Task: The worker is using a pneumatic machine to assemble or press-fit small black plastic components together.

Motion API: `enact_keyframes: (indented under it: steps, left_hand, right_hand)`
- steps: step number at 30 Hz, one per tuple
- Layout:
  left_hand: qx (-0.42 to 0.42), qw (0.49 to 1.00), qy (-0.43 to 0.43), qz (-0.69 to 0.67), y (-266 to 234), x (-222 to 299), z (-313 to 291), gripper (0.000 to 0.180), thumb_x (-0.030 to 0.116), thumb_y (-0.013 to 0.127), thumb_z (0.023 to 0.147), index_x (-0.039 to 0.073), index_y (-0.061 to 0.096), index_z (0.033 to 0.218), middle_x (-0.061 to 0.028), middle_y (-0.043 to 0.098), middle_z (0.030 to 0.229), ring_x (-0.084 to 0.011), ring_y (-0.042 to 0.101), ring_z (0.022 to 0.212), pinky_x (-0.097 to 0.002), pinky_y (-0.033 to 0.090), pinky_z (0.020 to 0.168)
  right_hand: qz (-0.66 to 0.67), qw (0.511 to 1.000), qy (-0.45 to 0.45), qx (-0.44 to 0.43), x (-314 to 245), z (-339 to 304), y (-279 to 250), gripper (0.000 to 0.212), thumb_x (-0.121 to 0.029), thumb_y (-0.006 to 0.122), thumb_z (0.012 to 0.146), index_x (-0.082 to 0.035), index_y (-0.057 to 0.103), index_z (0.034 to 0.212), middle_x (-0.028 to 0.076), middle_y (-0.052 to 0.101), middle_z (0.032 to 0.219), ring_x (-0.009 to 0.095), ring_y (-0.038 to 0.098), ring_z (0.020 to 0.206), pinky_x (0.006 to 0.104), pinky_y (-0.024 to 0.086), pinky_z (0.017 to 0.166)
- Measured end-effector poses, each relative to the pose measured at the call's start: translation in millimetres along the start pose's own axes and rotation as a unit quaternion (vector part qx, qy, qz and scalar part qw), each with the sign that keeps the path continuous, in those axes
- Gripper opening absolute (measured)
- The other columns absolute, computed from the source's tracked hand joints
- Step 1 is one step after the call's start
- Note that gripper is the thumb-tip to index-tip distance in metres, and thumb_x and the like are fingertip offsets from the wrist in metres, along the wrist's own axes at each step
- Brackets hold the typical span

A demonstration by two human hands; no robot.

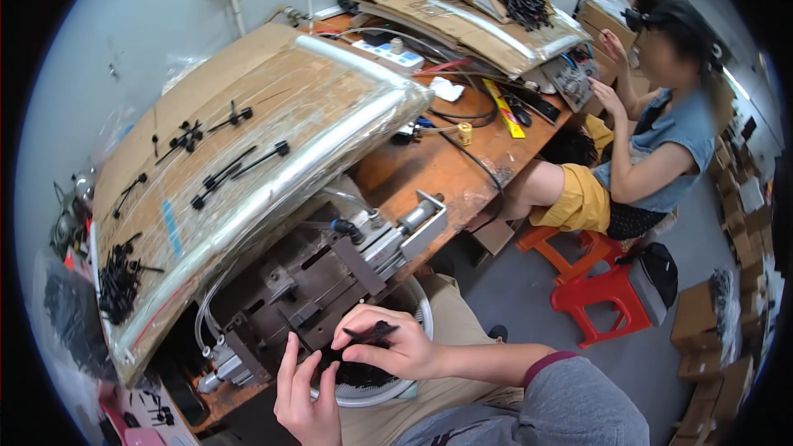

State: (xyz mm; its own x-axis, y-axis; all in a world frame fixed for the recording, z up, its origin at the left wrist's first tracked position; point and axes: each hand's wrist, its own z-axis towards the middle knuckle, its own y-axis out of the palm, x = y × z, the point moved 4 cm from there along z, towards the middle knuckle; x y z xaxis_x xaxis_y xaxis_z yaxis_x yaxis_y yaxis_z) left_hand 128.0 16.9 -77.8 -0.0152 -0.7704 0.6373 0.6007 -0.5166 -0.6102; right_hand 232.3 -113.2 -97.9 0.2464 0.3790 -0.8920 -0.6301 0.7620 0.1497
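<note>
My right hand (392, 345) pinches a small black plastic part (370, 334) between thumb and fingers, just in front of a grey metal press fixture (330, 277). My left hand (307, 400) is raised below it with fingers spread, close to a clump of black parts (359, 373) lying in a round white basin (423, 314) on my lap. Whether the left fingers touch those parts is hidden.
A tilted cardboard sheet wrapped in clear film (248, 157) carries scattered black parts and a pile (120, 281). The wooden bench (446, 169) holds cables and tools. Another person (652, 140) sits at right beside red plastic stools (599, 285). Cardboard boxes (702, 322) stand at right.
</note>
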Motion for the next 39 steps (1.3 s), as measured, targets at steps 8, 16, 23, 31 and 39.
enact_keyframes:
  steps: [8,16,23,31,39]
  left_hand:
    - [-0.039,0.983,0.072,0.163,24.1,5.5,3.2,0.019,0.011,0.076,0.077,0.002,0.069,0.092,-0.0154,0.067,0.121,-0.0276,0.069,0.074,-0.0321,0.052,0.063]
    - [-0.071,0.975,0.113,0.177,14.5,2.1,21.7,0.021,0.010,0.077,0.074,0.003,0.070,0.093,-0.0164,0.067,0.121,-0.0252,0.065,0.064,-0.0331,0.050,0.059]
    - [-0.069,0.978,0.084,0.180,13.6,-0.1,24.2,0.021,0.011,0.080,0.069,0.005,0.071,0.088,-0.0105,0.070,0.116,-0.0195,0.061,0.054,-0.0277,0.049,0.052]
    - [-0.067,0.989,0.071,0.114,4.8,5.7,26.2,0.022,0.011,0.082,0.069,0.004,0.071,0.087,-0.0124,0.072,0.107,-0.0189,0.066,0.059,-0.0271,0.052,0.054]
    - [-0.075,0.979,0.155,-0.110,-7.4,21.2,17.2,0.024,0.004,0.080,0.071,0.000,0.071,0.093,-0.0091,0.070,0.091,-0.0223,0.069,0.075,-0.0286,0.055,0.060]
  right_hand:
    - [0.022,0.998,0.060,-0.016,12.4,-13.8,-6.7,0.020,-0.016,0.069,0.093,0.003,0.062,0.093,0.001,0.052,0.083,0.004,0.044,0.073,0.0217,0.037,0.060]
    - [0.130,0.979,0.152,0.029,9.9,-10.5,6.4,0.013,-0.012,0.066,0.095,-0.004,0.056,0.101,-0.005,0.056,0.085,-0.002,0.046,0.069,0.0162,0.035,0.056]
    - [0.205,0.917,0.343,0.008,11.4,-12.0,-1.7,0.014,-0.014,0.069,0.093,-0.003,0.061,0.096,0.001,0.061,0.075,0.002,0.046,0.047,0.0192,0.030,0.040]
    - [0.145,0.919,0.365,0.032,3.3,-2.4,-1.8,0.015,-0.017,0.068,0.094,-0.005,0.060,0.091,0.000,0.060,0.069,0.003,0.051,0.044,0.0175,0.029,0.032]
    - [0.203,0.916,0.345,-0.021,25.7,-6.1,9.8,0.018,-0.020,0.059,0.099,-0.005,0.057,0.090,-0.001,0.057,0.065,0.003,0.051,0.048,0.0162,0.030,0.034]
